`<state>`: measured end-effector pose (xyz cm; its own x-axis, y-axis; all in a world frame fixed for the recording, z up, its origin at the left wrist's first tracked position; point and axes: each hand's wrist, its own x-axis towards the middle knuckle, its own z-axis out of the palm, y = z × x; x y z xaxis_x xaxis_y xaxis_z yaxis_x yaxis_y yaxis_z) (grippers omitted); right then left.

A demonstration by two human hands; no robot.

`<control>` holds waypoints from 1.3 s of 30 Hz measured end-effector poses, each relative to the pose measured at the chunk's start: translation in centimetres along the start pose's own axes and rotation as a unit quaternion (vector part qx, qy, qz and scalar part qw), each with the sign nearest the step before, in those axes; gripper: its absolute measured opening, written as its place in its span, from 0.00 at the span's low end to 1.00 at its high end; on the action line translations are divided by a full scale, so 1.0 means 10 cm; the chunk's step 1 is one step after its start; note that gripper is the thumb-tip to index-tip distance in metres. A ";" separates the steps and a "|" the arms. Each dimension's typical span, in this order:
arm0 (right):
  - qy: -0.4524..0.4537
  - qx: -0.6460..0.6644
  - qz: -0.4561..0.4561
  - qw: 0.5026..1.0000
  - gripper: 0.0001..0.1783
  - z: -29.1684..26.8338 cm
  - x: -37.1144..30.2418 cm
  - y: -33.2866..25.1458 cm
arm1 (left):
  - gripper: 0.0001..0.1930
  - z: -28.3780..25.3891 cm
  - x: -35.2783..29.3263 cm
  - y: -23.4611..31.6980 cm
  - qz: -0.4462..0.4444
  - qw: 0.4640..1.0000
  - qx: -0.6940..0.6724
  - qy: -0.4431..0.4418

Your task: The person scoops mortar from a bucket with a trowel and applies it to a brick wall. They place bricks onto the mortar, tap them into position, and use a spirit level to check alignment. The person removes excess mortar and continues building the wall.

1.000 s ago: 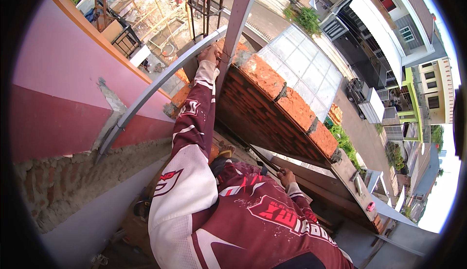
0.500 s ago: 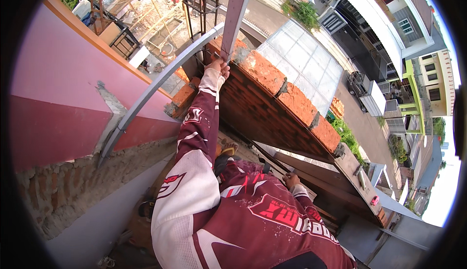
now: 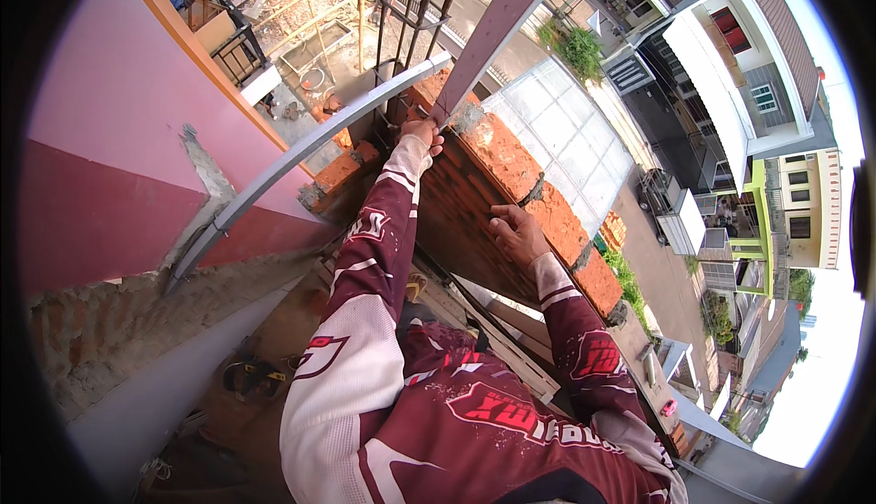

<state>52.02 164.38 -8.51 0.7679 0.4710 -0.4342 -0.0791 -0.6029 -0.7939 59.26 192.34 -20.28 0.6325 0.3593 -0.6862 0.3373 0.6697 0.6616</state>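
A red brick wall (image 3: 511, 162) with grey mortar joints runs away from me, high above a street. My left hand (image 3: 422, 130) reaches up to the wall's far end, fingers curled at the foot of a dark sloping post (image 3: 502, 16), next to a curved grey metal rail (image 3: 301, 153). Whether it grips the post or something small there is hidden. My right hand (image 3: 517, 233) lies flat on the wall's inner face just under the top bricks, fingers spread, holding nothing. Both arms wear maroon and white sleeves.
A pink and dark red wall (image 3: 109, 166) with bare brick patches stands at my left. Wooden planks (image 3: 497, 340) lie at the wall's foot. Steel bars (image 3: 406, 2) rise behind the post. Beyond the wall are a glazed canopy (image 3: 557, 130), houses and a road far below.
My right hand has come up from the planks below and now rests on the brick wall. My left hand stays at the post's foot.
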 end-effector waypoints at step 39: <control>0.112 -0.112 -0.035 0.987 0.13 0.16 2.26 -0.85 | 0.06 0.10 -0.19 0.02 0.026 0.988 -0.152 -0.026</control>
<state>69.03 181.12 -12.26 0.8895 0.3774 -0.2577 0.1022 -0.7138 -0.6929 58.84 191.21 -18.54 0.6810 0.3704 -0.6317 0.0831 0.8180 0.5692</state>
